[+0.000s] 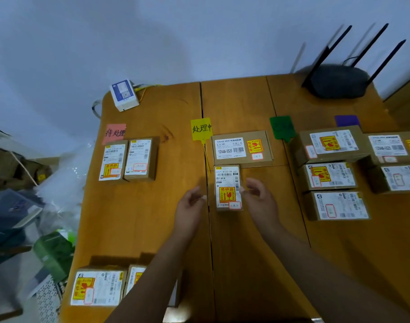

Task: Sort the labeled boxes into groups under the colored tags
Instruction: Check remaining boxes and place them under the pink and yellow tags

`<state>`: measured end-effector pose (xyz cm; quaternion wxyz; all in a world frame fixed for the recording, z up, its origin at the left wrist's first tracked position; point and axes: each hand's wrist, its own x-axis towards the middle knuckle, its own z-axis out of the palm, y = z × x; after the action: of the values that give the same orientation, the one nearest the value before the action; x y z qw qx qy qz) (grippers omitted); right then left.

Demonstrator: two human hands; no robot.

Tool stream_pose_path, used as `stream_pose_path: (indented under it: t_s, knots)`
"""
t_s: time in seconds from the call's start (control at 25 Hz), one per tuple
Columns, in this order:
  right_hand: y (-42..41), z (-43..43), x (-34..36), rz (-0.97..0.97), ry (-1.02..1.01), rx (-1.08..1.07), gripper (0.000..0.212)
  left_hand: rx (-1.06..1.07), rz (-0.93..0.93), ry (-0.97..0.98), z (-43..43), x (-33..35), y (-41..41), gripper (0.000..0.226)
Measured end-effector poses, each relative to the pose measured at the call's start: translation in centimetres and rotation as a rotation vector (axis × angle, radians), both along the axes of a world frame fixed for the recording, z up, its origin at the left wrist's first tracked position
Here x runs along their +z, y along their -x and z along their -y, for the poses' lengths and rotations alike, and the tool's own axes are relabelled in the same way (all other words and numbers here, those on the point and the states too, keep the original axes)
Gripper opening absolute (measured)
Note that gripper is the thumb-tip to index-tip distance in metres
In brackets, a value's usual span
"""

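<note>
Four colored tags lie across the wooden table: pink [115, 133], yellow [201, 128], green [281, 127] and purple [346, 120]. Two labeled boxes [129, 159] sit under the pink tag. Under the yellow tag lies a flat box [241, 148] and below it a small labeled box [227, 187]. My left hand [192, 201] and my right hand [257, 194] flank this small box, fingers apart, just off its sides. Three stacked-in-a-column boxes [332, 176] sit under the green tag, more boxes [395, 162] under the purple one. Two boxes [101, 287] wait at the near left edge.
A black router with antennas [337, 82] stands at the back right. A white and blue device [124, 95] with cables sits at the back left corner. Off the table's left edge lie plastic bags [61, 183] and clutter.
</note>
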<state>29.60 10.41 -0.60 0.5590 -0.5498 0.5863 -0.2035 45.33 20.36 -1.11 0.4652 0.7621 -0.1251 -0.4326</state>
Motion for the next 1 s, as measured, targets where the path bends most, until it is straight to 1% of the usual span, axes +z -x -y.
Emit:
stream_pose_path:
  t_s: [0.12, 0.32, 0.44, 0.52, 0.6, 0.64, 0.68, 0.76, 0.8, 0.88, 1.0]
  knots:
    - [-1.6, -3.0, 2.2, 0.09, -0.049, 0.094, 0.032, -0.027, -0.045, 0.091, -3.1, 1.6, -1.4, 0.037]
    - [-5.1, -8.9, 3.7, 0.05, -0.139, 0.313, 0.03, 0.004, -0.059, 0.141, -9.4, 2.9, -3.8, 0.029]
    - [-6.3, -12.7, 2.5, -0.057, -0.229, 0.427, 0.034, 0.024, -0.035, 0.073, -14.4, 2.2, -4.9, 0.027]
    - [-6.8, -15.4, 1.4, -0.115, -0.296, 0.471, 0.041, -0.026, 0.042, -0.001, -17.8, 1.5, -5.2, 0.032]
    - [-7.2, -17.8, 0.1, -0.156, -0.358, 0.476, 0.048, -0.194, 0.139, -0.075, -20.8, 0.8, -5.5, 0.047]
    - [-7.2, -18.7, -0.6, -0.18, -0.376, 0.469, 0.051, -0.317, 0.222, -0.115, -21.9, 0.4, -5.7, 0.058]
    - [-7.1, -19.4, -1.2, -0.206, -0.376, 0.456, 0.054, -0.468, 0.358, -0.168, -22.8, 0.1, -6.0, 0.068]
    - [-6.9, -20.6, -2.5, -0.27, -0.351, 0.428, 0.061, -0.802, 0.696, -0.262, -24.1, -0.7, -7.0, 0.091]
    - [-6.7, -21.0, -3.1, -0.291, -0.348, 0.417, 0.064, -0.924, 0.806, -0.286, -24.3, -1.2, -7.4, 0.099]
    - [-6.3, -21.6, -4.1, -0.293, -0.365, 0.389, 0.065, -1.049, 0.895, -0.322, -24.4, -2.3, -7.9, 0.103]
    - [-5.7, -22.0, -4.9, -0.241, -0.37, 0.344, 0.062, -1.084, 0.965, -0.345, -24.1, -3.5, -8.2, 0.092]
